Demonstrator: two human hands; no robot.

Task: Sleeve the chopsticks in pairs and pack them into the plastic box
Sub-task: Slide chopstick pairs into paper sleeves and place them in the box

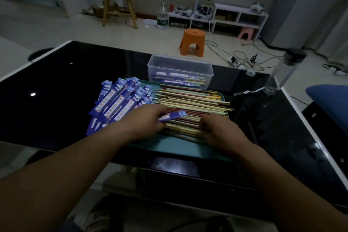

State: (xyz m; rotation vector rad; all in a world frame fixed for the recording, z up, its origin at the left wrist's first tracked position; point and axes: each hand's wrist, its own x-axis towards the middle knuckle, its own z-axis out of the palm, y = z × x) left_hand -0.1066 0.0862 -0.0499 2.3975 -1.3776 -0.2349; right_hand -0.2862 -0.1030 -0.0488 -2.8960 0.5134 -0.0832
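Observation:
A teal tray (175, 147) on the black glass table holds a pile of loose chopsticks (194, 100), cream, red and green, lying left to right. Left of them lies a heap of blue paper sleeves (116, 101). My left hand (146, 118) grips one blue sleeve (174, 116), its open end pointing right over the chopsticks. My right hand (216, 126) rests on the near chopsticks with fingers curled down onto them; whether it pinches any is hidden. Behind the tray stands the clear plastic box (179, 63) with a few sleeved pairs inside.
A tall clear bottle with a black cap (282, 69) and a roll of tape (250, 73) stand at the table's right back. A blue cushion (329, 98) sits at the right edge. An orange stool (192, 45) and cables are on the floor beyond.

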